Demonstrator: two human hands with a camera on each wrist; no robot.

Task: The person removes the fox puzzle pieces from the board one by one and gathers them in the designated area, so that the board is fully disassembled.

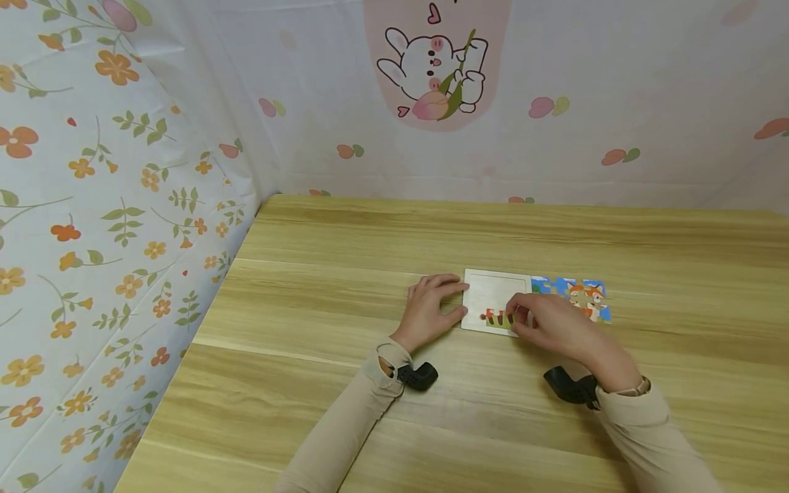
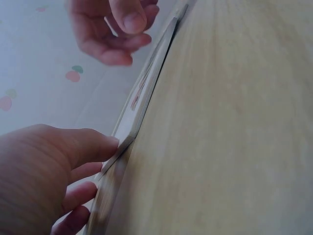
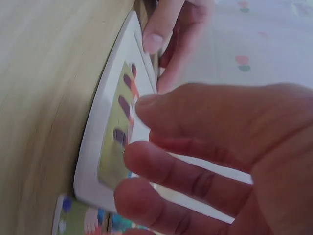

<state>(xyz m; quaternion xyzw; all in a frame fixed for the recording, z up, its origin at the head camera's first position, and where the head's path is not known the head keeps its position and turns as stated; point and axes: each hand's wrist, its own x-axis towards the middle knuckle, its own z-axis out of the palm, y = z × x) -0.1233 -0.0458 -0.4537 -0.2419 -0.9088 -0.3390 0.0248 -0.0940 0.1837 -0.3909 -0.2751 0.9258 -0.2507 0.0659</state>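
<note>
A white-rimmed puzzle tray (image 1: pixel 471 322) lies on the wooden table. Inside its near edge sits a joined strip of puzzle pieces (image 1: pixel 496 318), green with red and dark shapes. My left hand (image 1: pixel 428 308) rests at the tray's left edge, thumb and fingertips touching the rim; the left wrist view has the thumb (image 2: pixel 98 147) by the corner. Over the right part of the tray is my right hand (image 1: pixel 557 327), its fingers loosely bent beside the strip (image 3: pixel 117 122). No piece shows between its thumb and fingers in the right wrist view.
Right of the tray lie more puzzle pieces (image 1: pixel 594 291) with foxes on blue, partly hidden by my right hand. A black wrist camera (image 1: pixel 419 376) sits on the left wrist, another (image 1: pixel 570 387) on the right. Patterned cloth (image 1: pixel 296 103) hangs behind the table.
</note>
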